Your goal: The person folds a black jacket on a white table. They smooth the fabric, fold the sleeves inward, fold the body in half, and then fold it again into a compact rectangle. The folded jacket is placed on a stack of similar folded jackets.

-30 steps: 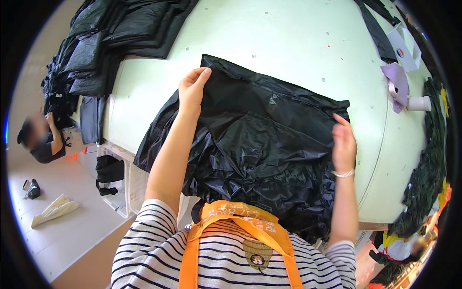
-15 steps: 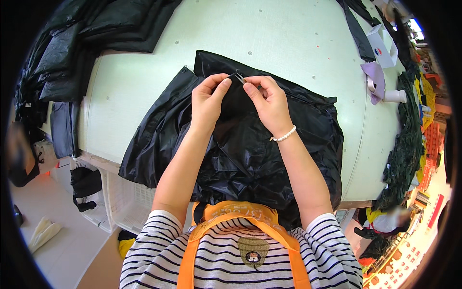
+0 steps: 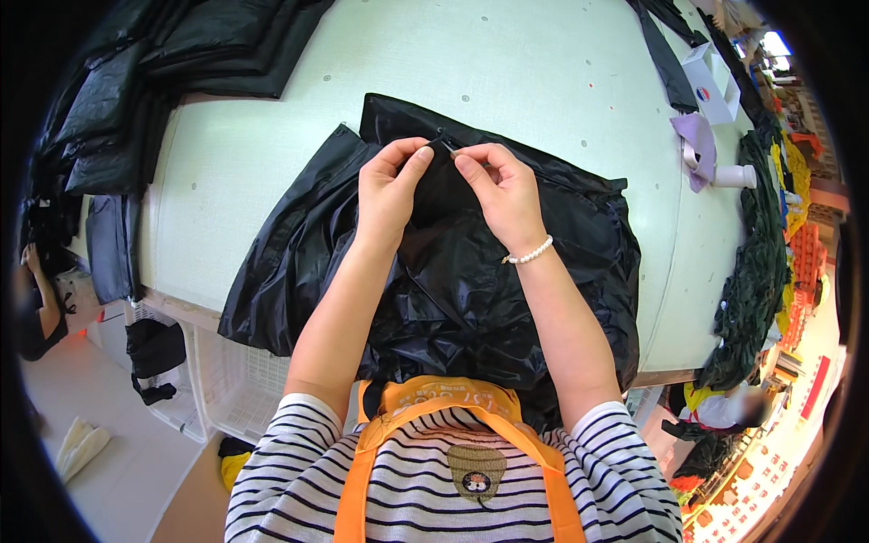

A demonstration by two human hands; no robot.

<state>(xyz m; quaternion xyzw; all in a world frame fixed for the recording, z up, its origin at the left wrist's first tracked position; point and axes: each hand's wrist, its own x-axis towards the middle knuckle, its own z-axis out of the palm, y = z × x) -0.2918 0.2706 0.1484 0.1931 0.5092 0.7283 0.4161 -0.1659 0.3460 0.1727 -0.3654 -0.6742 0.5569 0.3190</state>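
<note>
A shiny black garment [image 3: 434, 262] lies crumpled on the table below my hands and hangs over its near edge. My left hand [image 3: 391, 185] is closed in a pinch on a bit of its black fabric near the top edge. My right hand [image 3: 501, 188], with a white beaded bracelet at the wrist, is closed on small metal snips [image 3: 450, 147]. Their thin tips point left, close to the pinched fabric. Most of the tool is hidden in my fingers.
Folded black garments [image 3: 208, 54] are stacked at the far left of the pale table [image 3: 516, 63]. To the right stand a white box [image 3: 712, 86], a purple cloth [image 3: 695, 145] and a white spool [image 3: 735, 176], with a dark green heap [image 3: 742, 271] beyond. White crates [image 3: 240, 380] sit below the left edge.
The snips' two thin blades, seen apart before, now look closer together. Both hands stay at nearly the same spot on the garment, and the whole view has shifted slightly.
</note>
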